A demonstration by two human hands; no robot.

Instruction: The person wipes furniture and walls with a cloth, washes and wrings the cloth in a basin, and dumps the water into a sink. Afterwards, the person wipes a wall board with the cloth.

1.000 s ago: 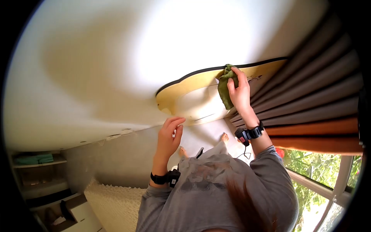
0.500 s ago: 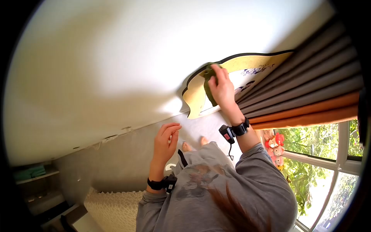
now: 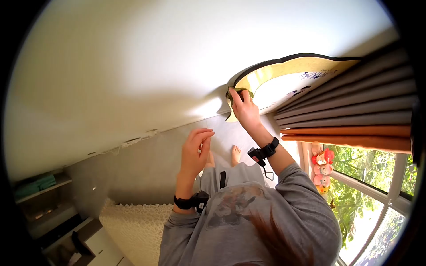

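A dark green cloth (image 3: 250,93) is bunched under the fingers of my right hand (image 3: 245,111). The hand grips it against the lower left edge of a wavy-edged board (image 3: 268,74) on the white wall. This board has a yellow border, a dark rim and a pale middle with dark blue markings. Part of the cloth is hidden behind the fingers. My left hand (image 3: 194,153) hovers over the floor, away from the wall, its fingers loosely bent and the thumb apart, with nothing in it.
Grey and orange curtains (image 3: 337,106) hang right of the board. Plush toys (image 3: 322,168) sit by the window (image 3: 368,177). At lower left are a lace-covered piece of furniture (image 3: 133,226) and shelves (image 3: 44,190). The wall (image 3: 133,66) has chipped paint near its bottom.
My right hand has slid the cloth along the board to its lower left end. My left hand has shifted slightly up and right in view. The whole view has turned a little.
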